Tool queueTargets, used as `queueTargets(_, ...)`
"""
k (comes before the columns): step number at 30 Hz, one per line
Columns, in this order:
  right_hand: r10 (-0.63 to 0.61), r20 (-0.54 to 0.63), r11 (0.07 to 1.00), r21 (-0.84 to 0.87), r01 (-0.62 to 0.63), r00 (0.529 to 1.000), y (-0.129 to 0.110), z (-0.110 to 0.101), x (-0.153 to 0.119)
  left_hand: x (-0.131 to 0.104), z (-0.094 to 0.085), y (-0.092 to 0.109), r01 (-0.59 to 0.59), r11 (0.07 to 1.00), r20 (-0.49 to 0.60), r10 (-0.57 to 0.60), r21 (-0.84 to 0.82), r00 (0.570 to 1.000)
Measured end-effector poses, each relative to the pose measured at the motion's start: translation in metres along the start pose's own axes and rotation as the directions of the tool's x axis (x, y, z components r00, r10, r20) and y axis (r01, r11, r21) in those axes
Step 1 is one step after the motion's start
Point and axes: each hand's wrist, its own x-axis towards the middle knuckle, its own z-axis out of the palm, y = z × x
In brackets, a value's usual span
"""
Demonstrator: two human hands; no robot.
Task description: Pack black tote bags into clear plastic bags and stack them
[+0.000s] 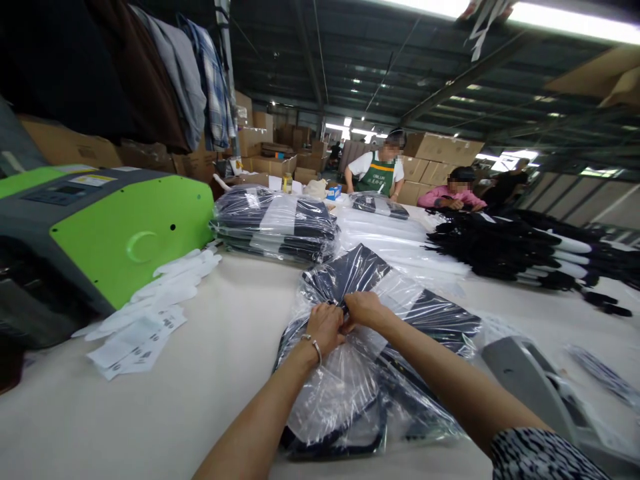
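Observation:
A clear plastic bag (pixel 340 393) lies in front of me with dark folded fabric (pixel 367 263) and a pale band inside it. My left hand (pixel 326 327), with a bracelet at the wrist, is closed on the bag near its middle. Right beside it, my right hand (pixel 363 310) also grips the crumpled plastic, knuckles up. The fingertips of both hands are partly hidden, so the exact pinch does not show. Just beyond, a stack of bagged dark textiles (pixel 275 223) rests on the table.
At left stands a green and grey machine (pixel 135 227), with a strip of air cushions (pixel 160 293) and printed papers (pixel 140 343) beside it. A grey device (pixel 535 380) sits at right. Farther off are white sheets (pixel 385 233), black textile piles (pixel 500 247) and a co-worker in a green apron (pixel 379 177).

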Motion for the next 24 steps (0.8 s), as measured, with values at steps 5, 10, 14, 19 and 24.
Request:
queueTargets(5, 0.026, -0.147, 0.999, 0.048, -0.019, 0.989, 0.030, 0.002, -0.019, -0.002, -0.003, 0.000, -0.001, 1.000, -0.019, 0.001, -0.019, 1.000)
queueTargets(10, 0.073, -0.389, 0.991, 0.134, -0.022, 0.918, 0.036, 0.036, -0.033, -0.001, 0.000, 0.000, -0.007, 0.999, -0.019, 0.006, -0.050, 1.000)
queueTargets(14, 0.099, -0.448, 0.975, 0.222, 0.003, 0.889, 0.022, 0.068, -0.035, 0.000, -0.006, 0.002, -0.019, 0.994, -0.011, 0.018, -0.110, 1.000)
queueTargets(19, 0.200, -0.530, 0.965, 0.250, -0.074, 0.824, 0.058, 0.059, -0.070, -0.017, -0.038, -0.022, 0.026, 0.965, -0.047, -0.039, -0.260, 0.998)
queueTargets(24, 0.526, -0.595, 0.811, 0.566, -0.148, 0.608, 0.157, 0.085, -0.155, -0.038, -0.056, -0.075, 0.371, 0.846, -0.075, -0.428, -0.383, 0.901)
